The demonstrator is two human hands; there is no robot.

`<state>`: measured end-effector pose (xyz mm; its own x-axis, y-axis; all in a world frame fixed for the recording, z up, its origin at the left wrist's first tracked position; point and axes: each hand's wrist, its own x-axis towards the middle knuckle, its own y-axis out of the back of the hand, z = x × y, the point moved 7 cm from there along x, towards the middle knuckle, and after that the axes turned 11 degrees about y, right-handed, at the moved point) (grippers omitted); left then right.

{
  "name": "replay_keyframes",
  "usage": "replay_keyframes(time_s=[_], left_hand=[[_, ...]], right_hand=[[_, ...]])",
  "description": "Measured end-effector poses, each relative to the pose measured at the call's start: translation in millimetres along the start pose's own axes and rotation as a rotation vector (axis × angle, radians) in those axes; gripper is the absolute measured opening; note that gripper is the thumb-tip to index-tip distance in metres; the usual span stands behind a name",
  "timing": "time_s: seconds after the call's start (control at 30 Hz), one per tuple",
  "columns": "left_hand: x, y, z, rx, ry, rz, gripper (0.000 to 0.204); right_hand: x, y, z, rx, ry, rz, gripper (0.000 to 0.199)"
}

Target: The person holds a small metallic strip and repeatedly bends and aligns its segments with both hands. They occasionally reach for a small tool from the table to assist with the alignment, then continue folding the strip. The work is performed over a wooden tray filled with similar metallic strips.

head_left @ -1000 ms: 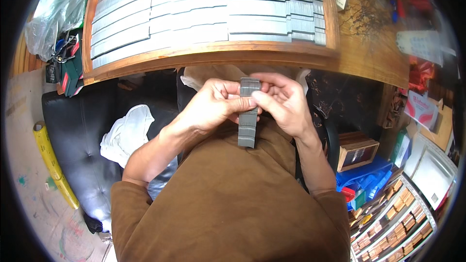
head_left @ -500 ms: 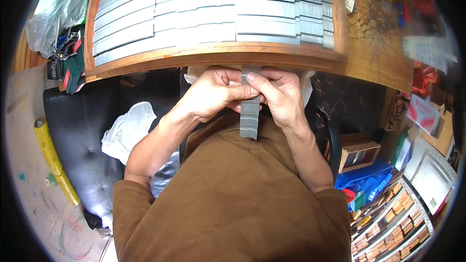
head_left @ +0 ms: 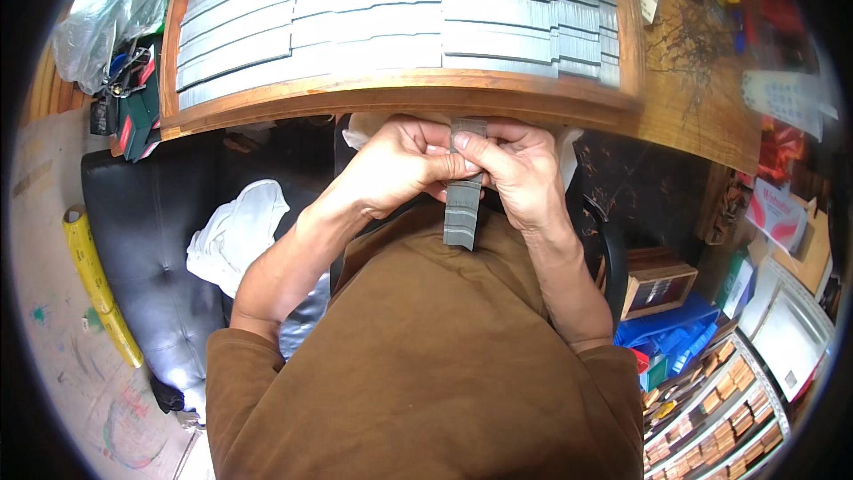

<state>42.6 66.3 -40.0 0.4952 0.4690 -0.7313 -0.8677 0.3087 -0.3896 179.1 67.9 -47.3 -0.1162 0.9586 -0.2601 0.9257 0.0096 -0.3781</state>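
Between my two hands is a stack of thin grey metal strips [head_left: 460,213], held lengthwise with its lower end against my brown shirt. My left hand [head_left: 402,164] is closed, its thumb and fingers pinching the stack from the left side. From the right, my right hand [head_left: 520,169] grips the same stack, the thumb lying across its upper face. The fingertips beneath the stack are partly hidden. Just beyond my hands stands a wooden tray [head_left: 400,84] filled with rows of similar thin grey strips [head_left: 364,31].
The tray sits on a wooden table [head_left: 702,116]. To the left are a black padded seat [head_left: 151,276] with a white cloth [head_left: 238,233], a yellow roll [head_left: 102,289] and a clear plastic bag [head_left: 111,13]. On the right are a small wooden box [head_left: 659,284] and a rack of wooden pieces [head_left: 724,409].
My hands and the stack have shifted slightly to the right in view, along with the tray. The grip on the stack looks the same.
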Motion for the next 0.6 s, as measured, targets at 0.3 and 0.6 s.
replay_keyframes(time_s=[0.3,0.6], left_hand=[[1,-2,-7,-0.013,0.043,-0.041,0.025],[-1,-16,-22,-0.037,0.068,-0.183,0.025]], right_hand=[[-4,0,-1,-0.016,-0.102,-0.006,0.016],[-17,14,8,-0.058,-0.121,-0.045,0.018]])
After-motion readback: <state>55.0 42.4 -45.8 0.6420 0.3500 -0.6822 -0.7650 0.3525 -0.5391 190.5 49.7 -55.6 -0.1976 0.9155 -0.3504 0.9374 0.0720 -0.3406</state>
